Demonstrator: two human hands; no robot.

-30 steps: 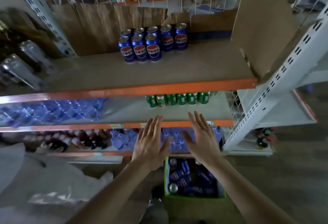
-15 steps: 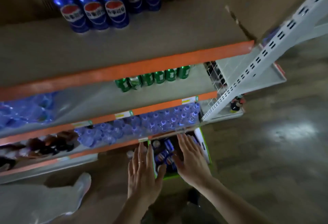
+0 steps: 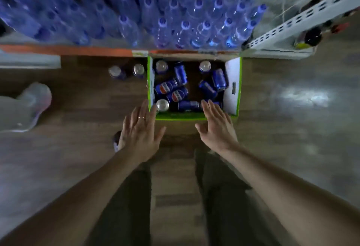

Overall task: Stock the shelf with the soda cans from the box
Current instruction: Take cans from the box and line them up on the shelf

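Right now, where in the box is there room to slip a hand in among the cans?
Inside the box, a dark bare strip runs down the middle, between the left cluster of lying cans and the two tilted cans on the right. The left side is crowded. Both the left hand and right hand are open, at the near rim.

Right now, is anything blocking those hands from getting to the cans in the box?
Nothing visible does. The green box is open-topped, the blue soda cans lie uncovered, and the left hand and right hand hover open at its near edge.
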